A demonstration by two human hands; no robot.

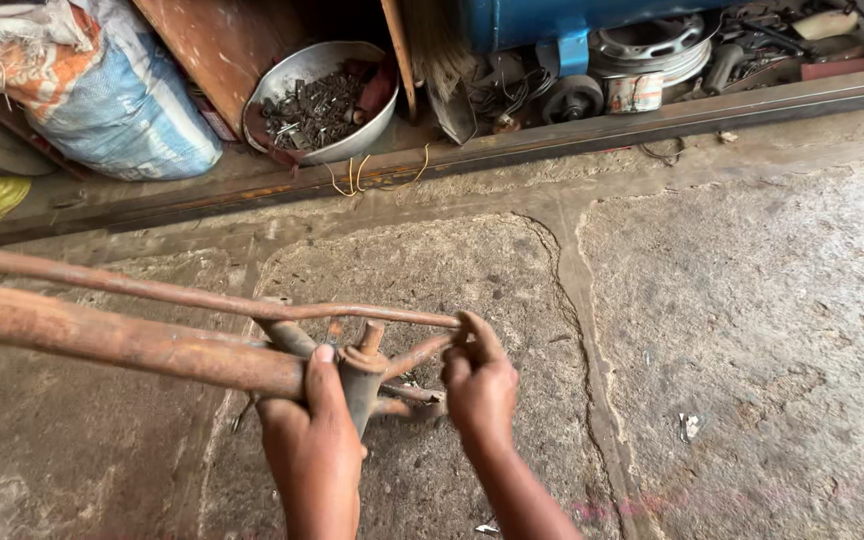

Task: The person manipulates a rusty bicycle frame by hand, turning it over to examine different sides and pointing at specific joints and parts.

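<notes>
A rusty bicycle frame lies low over the cracked concrete floor, its tubes running in from the left edge and meeting at a short upright joint near the bottom centre. The left hand is wrapped around that joint where the thick lower tube ends, thumb pressed up along the tube's end, fingers closed round the metal. The right hand sits just beside it, to the right, clamped on the tip of the thin upper rod, with the thumb laid over the rod's end and the fingers curled beneath. The two hands are close but not touching; each grips its own part of the frame (both forearms come up from the bottom edge of the view).

Smaller rusty stays branch from the joint toward the right hand, one just under its fingers.

Along the far side a dark steel rail crosses the floor at a slant. Behind it stands a metal bowl tilted against a wooden board and filled with small dark metal scraps. To its left leans a stuffed woven sack in white, blue and orange. To the right sit a blue machine body, a small black wheel and a wheel rim.
</notes>
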